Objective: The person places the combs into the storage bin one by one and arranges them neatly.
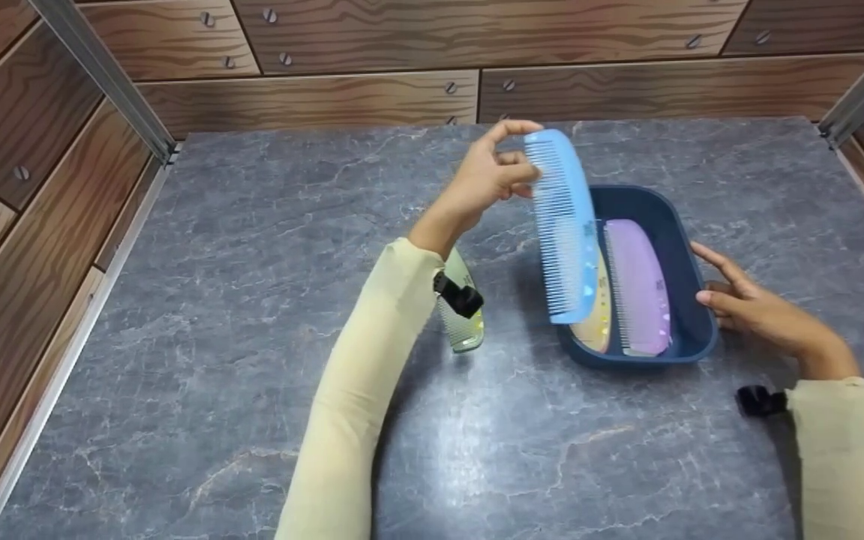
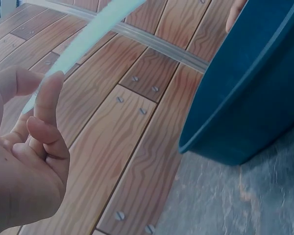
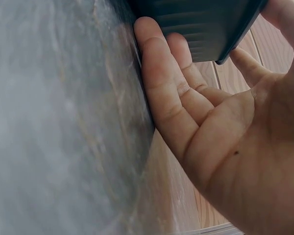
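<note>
Pinched by its upper end, a light blue comb [image 1: 574, 225] hangs from my left hand [image 1: 488, 176], teeth facing left. Its lower end overlaps the left rim of a dark blue plastic bin [image 1: 649, 206] in the head view. Inside the bin lie a purple comb [image 1: 642, 289] and a yellowish comb [image 1: 600, 322], the latter partly hidden behind the blue one. My right hand [image 1: 766, 311] rests against the bin's right side, thumb and index finger at the rim. The right wrist view shows extended fingers [image 3: 161, 83] along the bin's outer wall.
A green comb [image 1: 466, 334] lies on the grey marbled table [image 1: 252, 315] left of the bin, partly hidden by my left sleeve and the black wrist camera [image 1: 458, 296]. Wood-patterned panels [image 1: 364, 97] border the table at the back and sides.
</note>
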The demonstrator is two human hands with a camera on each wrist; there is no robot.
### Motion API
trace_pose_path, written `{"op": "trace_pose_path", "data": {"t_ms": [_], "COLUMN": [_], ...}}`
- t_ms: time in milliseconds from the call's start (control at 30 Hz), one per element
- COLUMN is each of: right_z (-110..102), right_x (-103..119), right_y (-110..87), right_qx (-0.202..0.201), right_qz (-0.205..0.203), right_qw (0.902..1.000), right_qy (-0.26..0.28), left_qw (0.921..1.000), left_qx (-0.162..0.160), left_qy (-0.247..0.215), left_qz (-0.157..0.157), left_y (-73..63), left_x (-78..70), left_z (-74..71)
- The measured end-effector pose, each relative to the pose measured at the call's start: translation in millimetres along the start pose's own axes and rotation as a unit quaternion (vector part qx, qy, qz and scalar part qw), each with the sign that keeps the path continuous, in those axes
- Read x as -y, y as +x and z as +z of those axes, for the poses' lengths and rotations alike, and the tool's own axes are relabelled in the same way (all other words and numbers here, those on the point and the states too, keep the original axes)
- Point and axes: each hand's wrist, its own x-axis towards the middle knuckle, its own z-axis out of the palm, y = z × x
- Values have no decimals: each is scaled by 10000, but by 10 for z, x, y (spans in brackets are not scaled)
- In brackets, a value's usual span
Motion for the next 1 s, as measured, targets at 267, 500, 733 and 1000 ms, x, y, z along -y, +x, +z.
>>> {"op": "trace_pose_path", "data": {"t_ms": [267, 500, 733, 1000], "right_z": [2, -9, -18, -3], "right_x": [-13, -5, 4, -8], "right_y": [-2, 2, -1, 3], "right_qx": [-64, -58, -47, -52], "right_qz": [27, -31, -16, -14], "right_qw": [9998, 9997, 9998, 9999], "right_qy": [-164, -225, -190, -128], "left_qw": [9995, 9992, 9991, 9983], "left_qx": [88, 232, 176, 220], "left_qy": [-10, 16, -88, 82], "left_qz": [-313, -339, -372, -532], "left_y": [97, 171, 219, 230], "left_x": [41, 120, 263, 440], "left_z": [222, 394, 514, 616]}}
